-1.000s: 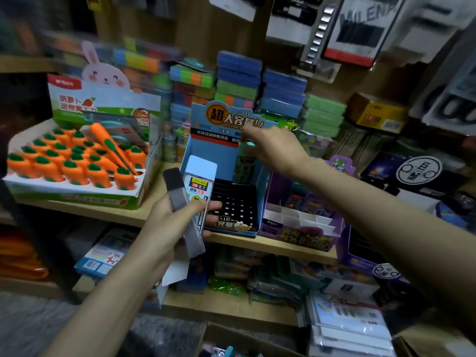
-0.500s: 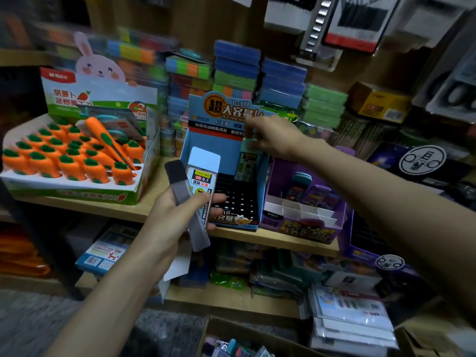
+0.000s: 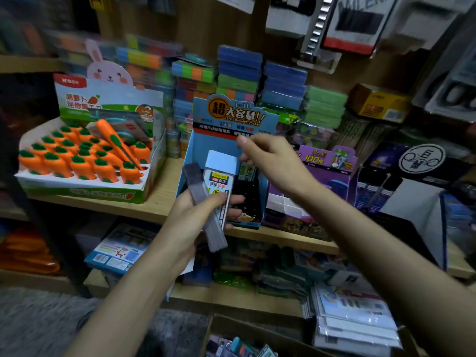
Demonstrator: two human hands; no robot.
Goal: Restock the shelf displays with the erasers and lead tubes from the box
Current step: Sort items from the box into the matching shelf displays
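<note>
My left hand [image 3: 190, 215] grips two lead tubes in front of the shelf: a grey tube [image 3: 203, 202] and a white tube with a light blue cap [image 3: 220, 176]. Behind them stands the blue lead-tube display box [image 3: 219, 140] with its black slotted tray. One tube [image 3: 247, 172] stands at the tray's back right. My right hand [image 3: 273, 161] hovers just above that tube, thumb and fingers loosely curved and apart, with nothing visibly held. The cardboard stock box [image 3: 219, 328] lies at the bottom edge, holding several packets.
A carrot eraser display [image 3: 85, 161] fills the shelf's left side. A purple lead display [image 3: 322, 171] with white dividers stands to the right of the blue box. Coloured boxes are stacked behind. The lower shelf [image 3: 231, 295] holds packets and paper stacks.
My right hand has come down and back from the rear of the blue display toward my left hand. The tube it carried now stands in the tray. My left hand barely moved.
</note>
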